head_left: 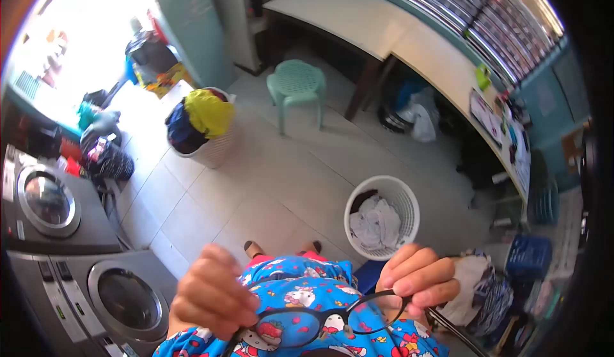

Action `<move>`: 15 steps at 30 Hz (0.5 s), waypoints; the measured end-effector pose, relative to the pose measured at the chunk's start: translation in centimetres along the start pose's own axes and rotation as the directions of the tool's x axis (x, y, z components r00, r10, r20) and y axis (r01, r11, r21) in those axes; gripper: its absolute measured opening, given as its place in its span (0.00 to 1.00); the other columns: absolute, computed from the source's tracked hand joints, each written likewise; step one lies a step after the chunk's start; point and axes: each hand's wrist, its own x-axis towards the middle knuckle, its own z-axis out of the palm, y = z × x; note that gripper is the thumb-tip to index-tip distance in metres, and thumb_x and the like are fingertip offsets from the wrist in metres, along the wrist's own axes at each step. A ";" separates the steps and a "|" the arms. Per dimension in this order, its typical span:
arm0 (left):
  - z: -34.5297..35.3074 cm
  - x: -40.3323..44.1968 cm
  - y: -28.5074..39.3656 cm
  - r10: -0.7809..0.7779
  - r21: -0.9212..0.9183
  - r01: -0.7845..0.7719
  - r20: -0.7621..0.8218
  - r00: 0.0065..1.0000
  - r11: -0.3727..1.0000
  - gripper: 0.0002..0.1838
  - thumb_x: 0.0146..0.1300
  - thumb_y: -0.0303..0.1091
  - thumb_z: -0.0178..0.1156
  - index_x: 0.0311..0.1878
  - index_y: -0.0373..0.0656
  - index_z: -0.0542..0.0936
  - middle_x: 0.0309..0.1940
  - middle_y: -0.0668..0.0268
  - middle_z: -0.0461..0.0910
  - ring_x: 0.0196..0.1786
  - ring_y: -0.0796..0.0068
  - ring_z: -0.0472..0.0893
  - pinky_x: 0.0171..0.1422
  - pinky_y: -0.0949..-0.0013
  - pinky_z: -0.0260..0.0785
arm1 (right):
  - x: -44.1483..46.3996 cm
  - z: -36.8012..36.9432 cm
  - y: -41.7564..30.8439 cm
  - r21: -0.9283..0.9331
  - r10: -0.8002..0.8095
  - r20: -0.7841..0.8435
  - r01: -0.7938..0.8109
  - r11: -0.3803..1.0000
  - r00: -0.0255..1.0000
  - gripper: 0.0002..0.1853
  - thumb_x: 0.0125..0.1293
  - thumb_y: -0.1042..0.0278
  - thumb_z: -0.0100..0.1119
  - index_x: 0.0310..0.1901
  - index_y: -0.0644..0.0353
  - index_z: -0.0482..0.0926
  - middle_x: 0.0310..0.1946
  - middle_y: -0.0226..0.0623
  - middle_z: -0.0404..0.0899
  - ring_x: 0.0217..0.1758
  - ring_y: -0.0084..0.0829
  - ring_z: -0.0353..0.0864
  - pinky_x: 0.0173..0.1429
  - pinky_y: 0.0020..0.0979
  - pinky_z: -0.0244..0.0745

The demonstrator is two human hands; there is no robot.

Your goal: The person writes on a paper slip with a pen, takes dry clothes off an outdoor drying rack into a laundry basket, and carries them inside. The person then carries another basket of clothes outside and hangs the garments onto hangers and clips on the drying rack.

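Note:
A pair of dark-framed eyeglasses (pixel 334 317) is held low in front of my body, the lenses side by side and see-through. My right hand (pixel 422 279) pinches the frame near its hinge between thumb and fingers, and a dark temple arm runs down to the right below it. At the other end, my left hand (pixel 216 293) has its fingers curled against the frame; this hand is slightly blurred. Behind the glasses is a blue patterned garment (pixel 300 293) on my body.
Ahead on the tiled floor stand a white basket (pixel 414 213) with pale laundry, a fuller laundry basket (pixel 214 152) and a green stool (pixel 297 83). Front-loading machines (pixel 128 296) line the left. A long table (pixel 345 18) runs along the far and right walls. Clothes (pixel 473 287) are piled at right.

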 end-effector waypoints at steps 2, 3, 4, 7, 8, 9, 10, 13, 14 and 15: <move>-3.3 -1.6 0.7 -0.093 -0.022 0.094 0.047 0.995 0.995 0.17 0.56 0.51 0.56 0.35 0.46 0.72 0.33 0.61 0.77 0.35 0.70 0.78 0.47 0.65 0.60 | -1.7 1.9 1.3 0.053 0.082 0.041 -0.084 0.995 0.996 0.07 0.56 0.71 0.58 0.31 0.62 0.69 0.29 0.40 0.71 0.27 0.31 0.72 0.28 0.27 0.72; -5.0 -2.1 1.4 -0.140 -0.049 0.145 0.093 0.986 0.988 0.18 0.56 0.52 0.55 0.36 0.46 0.72 0.34 0.59 0.78 0.35 0.70 0.78 0.47 0.65 0.59 | -2.5 3.3 1.8 0.080 0.130 0.020 -0.131 0.988 0.991 0.06 0.54 0.73 0.58 0.30 0.63 0.71 0.30 0.42 0.72 0.28 0.32 0.75 0.29 0.27 0.73; -6.3 -2.0 2.8 -0.227 0.067 0.226 0.007 0.974 0.972 0.18 0.59 0.55 0.47 0.41 0.52 0.67 0.27 0.67 0.75 0.35 0.73 0.74 0.45 0.61 0.57 | -3.3 4.6 2.4 0.103 0.180 -0.002 -0.179 0.978 0.984 0.05 0.53 0.75 0.59 0.30 0.64 0.72 0.31 0.43 0.74 0.29 0.33 0.77 0.30 0.28 0.74; -10.5 0.3 6.6 -0.347 -0.157 0.329 -0.104 0.932 0.931 0.31 0.57 0.61 0.44 0.58 0.52 0.61 0.36 0.61 0.78 0.40 0.66 0.76 0.50 0.57 0.57 | -5.1 6.3 4.8 0.151 0.319 0.159 -0.342 0.927 0.934 0.05 0.54 0.76 0.58 0.31 0.65 0.73 0.30 0.43 0.75 0.29 0.33 0.77 0.31 0.28 0.74; -12.0 1.4 8.0 -0.386 -0.269 0.378 0.024 0.922 0.886 0.35 0.57 0.62 0.44 0.62 0.52 0.55 0.39 0.60 0.77 0.45 0.63 0.74 0.53 0.56 0.56 | -5.7 7.1 5.4 0.117 0.379 0.174 -0.401 0.908 0.909 0.05 0.53 0.80 0.57 0.32 0.65 0.72 0.30 0.43 0.75 0.29 0.32 0.77 0.31 0.26 0.73; -12.9 2.3 9.6 -0.413 -0.351 0.422 0.103 0.905 0.836 0.36 0.57 0.62 0.44 0.64 0.52 0.53 0.43 0.58 0.76 0.49 0.62 0.72 0.56 0.55 0.54 | -6.0 7.9 6.0 0.087 0.405 0.199 -0.428 0.900 0.892 0.05 0.52 0.81 0.56 0.32 0.65 0.72 0.30 0.43 0.75 0.29 0.32 0.77 0.31 0.26 0.73; -13.8 3.2 11.2 -0.437 -0.421 0.471 0.181 0.881 0.776 0.39 0.57 0.62 0.44 0.66 0.52 0.50 0.46 0.57 0.75 0.54 0.60 0.70 0.59 0.55 0.53 | -6.2 8.7 6.6 0.056 0.431 0.220 -0.453 0.890 0.875 0.05 0.52 0.82 0.55 0.32 0.65 0.73 0.29 0.43 0.75 0.29 0.31 0.77 0.31 0.25 0.73; -16.6 5.9 13.4 -0.407 -0.448 0.578 0.424 0.809 0.682 0.38 0.60 0.60 0.38 0.67 0.46 0.44 0.45 0.54 0.75 0.57 0.59 0.68 0.66 0.55 0.42 | -6.3 11.4 8.3 -0.077 0.468 0.267 -0.465 0.882 0.843 0.07 0.51 0.85 0.52 0.32 0.65 0.72 0.29 0.44 0.75 0.30 0.30 0.78 0.31 0.24 0.73; -17.7 6.4 13.5 -0.369 -0.430 0.615 0.527 0.765 0.661 0.38 0.62 0.59 0.34 0.67 0.43 0.40 0.44 0.53 0.76 0.57 0.59 0.69 0.67 0.55 0.38 | -6.6 12.3 8.8 -0.110 0.480 0.258 -0.468 0.877 0.838 0.07 0.51 0.85 0.52 0.32 0.65 0.72 0.29 0.44 0.75 0.30 0.31 0.78 0.31 0.24 0.73; -18.9 6.0 13.7 -0.322 -0.406 0.584 0.551 0.770 0.703 0.39 0.62 0.59 0.33 0.66 0.42 0.36 0.43 0.53 0.77 0.57 0.59 0.69 0.68 0.55 0.36 | -6.9 13.2 9.2 -0.143 0.493 0.248 -0.472 0.870 0.834 0.07 0.51 0.84 0.52 0.33 0.65 0.72 0.29 0.44 0.75 0.30 0.31 0.78 0.31 0.24 0.73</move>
